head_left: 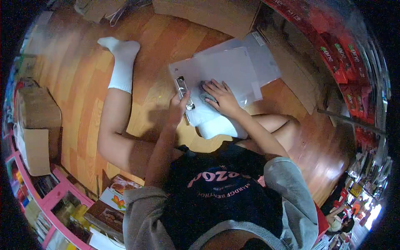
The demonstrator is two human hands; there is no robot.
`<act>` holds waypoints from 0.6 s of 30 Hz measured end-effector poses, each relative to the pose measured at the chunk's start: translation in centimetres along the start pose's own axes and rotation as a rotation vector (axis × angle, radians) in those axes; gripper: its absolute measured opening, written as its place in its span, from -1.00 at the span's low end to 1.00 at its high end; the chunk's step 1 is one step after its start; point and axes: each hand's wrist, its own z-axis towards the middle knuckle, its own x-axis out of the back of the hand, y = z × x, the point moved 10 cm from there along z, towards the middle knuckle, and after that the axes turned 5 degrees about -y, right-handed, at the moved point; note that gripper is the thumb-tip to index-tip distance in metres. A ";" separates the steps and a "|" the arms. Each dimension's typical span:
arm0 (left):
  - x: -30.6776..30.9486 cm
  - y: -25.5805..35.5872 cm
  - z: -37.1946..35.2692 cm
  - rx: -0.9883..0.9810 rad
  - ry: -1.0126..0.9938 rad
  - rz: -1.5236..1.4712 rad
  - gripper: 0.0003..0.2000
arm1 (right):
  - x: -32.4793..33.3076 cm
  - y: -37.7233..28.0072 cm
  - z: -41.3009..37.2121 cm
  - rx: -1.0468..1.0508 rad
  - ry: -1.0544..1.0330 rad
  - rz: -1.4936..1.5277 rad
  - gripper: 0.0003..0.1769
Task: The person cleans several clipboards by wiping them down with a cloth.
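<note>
A clear plastic clipboard (225,62) with a metal clip (181,85) lies tilted in front of me, partly above my sock-covered foot. My left hand (179,107) grips its left edge by the lower end of the clip. Under my right hand (223,98) a crumpled grey cloth (205,95) is pressed on the board's surface; the fingers curve over it. More clear plastic boards (266,60) lie beneath and beyond the clipboard, toward the upper right. How many is hard to make out.
I sit on a wooden floor (79,121) with legs spread. Cardboard boxes stand at the left (39,108) and at the top (208,14). Red packages (341,54) line the right. A pink shelf (66,191) with books is at lower left.
</note>
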 end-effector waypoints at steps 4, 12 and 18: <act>0.0 -2.8 1.5 0.001 -0.038 -0.073 -0.74 | -0.4 4.1 -1.3 -0.152 -0.016 -0.067 -0.45; -0.7 -2.3 0.8 0.024 -0.096 -0.166 -0.76 | 1.5 18.8 -7.0 -0.677 0.080 -0.491 -0.39; -0.6 -2.5 0.9 0.021 -0.056 -0.208 -0.73 | 0.9 18.8 -8.1 -0.766 0.096 -0.463 -0.37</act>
